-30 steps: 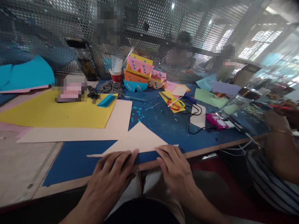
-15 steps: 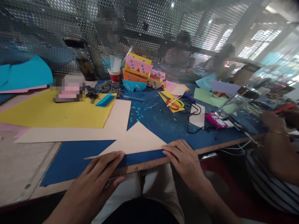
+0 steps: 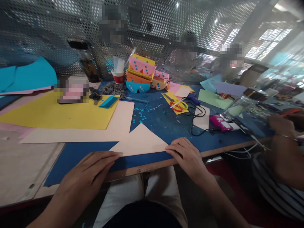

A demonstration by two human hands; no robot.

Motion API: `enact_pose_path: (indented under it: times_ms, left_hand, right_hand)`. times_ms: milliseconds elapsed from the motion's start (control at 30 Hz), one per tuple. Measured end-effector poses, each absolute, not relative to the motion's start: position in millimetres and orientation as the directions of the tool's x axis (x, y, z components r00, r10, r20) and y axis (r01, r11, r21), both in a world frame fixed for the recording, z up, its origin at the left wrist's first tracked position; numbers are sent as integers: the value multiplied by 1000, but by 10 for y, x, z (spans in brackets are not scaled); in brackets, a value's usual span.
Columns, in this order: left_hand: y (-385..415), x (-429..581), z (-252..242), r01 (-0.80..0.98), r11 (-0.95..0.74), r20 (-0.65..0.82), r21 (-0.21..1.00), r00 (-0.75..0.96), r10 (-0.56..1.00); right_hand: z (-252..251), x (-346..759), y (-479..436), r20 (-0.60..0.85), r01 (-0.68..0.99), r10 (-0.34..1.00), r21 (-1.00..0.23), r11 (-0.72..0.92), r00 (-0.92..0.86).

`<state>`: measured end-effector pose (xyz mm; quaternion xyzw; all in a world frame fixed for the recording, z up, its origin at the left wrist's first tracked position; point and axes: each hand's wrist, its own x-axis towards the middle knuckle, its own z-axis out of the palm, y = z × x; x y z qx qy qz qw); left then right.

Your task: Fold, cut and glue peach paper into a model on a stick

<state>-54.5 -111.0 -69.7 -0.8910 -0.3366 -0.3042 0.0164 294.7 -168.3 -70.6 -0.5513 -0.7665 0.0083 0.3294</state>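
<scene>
Our right hand (image 3: 186, 155) pinches the paper triangle (image 3: 142, 142); our left hand (image 3: 86, 171) lies flat on it. Yellow card (image 3: 71, 116) lies far left, scissors (image 3: 173, 102) beyond.

I've got bare blue tabletop (image 3: 169, 126) between the folded cream paper (image 3: 142, 142) and the scissors (image 3: 179, 107), enough for a hand. Rightward, looped black cord (image 3: 192, 126) and clear jar (image 3: 237, 106) obstruct; far side, dotted folded-paper pieces (image 3: 137, 87), then perforated screen (image 3: 154, 38) walls me off.

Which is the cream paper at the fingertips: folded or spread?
Apparently folded: the cream paper makes a triangle, its straight near edge running between left hand and right hand; individual layers unclear.
</scene>
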Motion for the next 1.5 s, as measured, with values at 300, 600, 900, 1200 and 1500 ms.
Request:
enact_pose_path:
  times_ms: [300,600,900,1200,1500]
  left_hand:
    - [-974,-492,-637,609,-760,541,229,569,619]
    - [-876,-508,-624,618,-744,438,253,612,658]
    - [-724,-590,-713,687,-611,291,393,538,791]
    - [-857,-439,-663,604,-763,459,231,623,633]
    - [-1216,-386,-703,572,-807,372,-146,787,491]
  right_hand:
    - [-730,2947,-1690,492,872,837,-271,407,-238]
    - [-663,2941,-1741,389,845,901,-403,351,-189]
    - [-728,2973,-1653,333,797,935,-529,290,-119]
    - [-749,2910,-1655,356,821,932,-510,258,-71]
    - [-754,2889,-1679,374,835,924,-482,266,-78]
